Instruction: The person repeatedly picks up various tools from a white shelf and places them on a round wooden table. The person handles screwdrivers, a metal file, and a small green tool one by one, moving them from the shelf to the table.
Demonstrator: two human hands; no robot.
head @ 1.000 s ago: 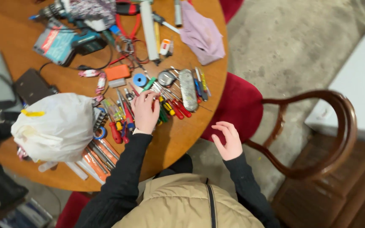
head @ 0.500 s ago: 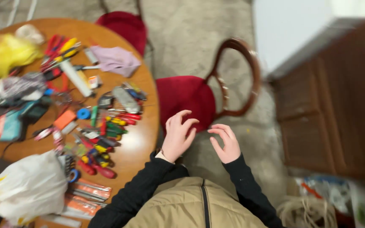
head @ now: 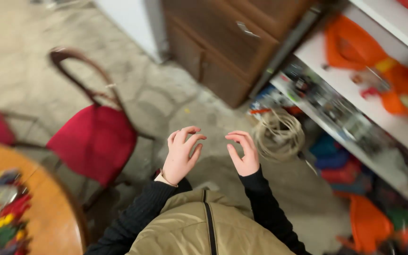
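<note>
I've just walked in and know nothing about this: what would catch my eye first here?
Two empty hands, the left hand and right hand, are raised with fingers curled over the stone floor. Left of them stands a red-cushioned chair, and a round wooden table strewn with colourful tools fills the bottom-left corner. To the right, a coil of pale rope lies below cluttered white shelves.

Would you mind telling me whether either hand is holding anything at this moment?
Nothing is held: the left hand and right hand are both empty, fingers curled in the air.
</note>
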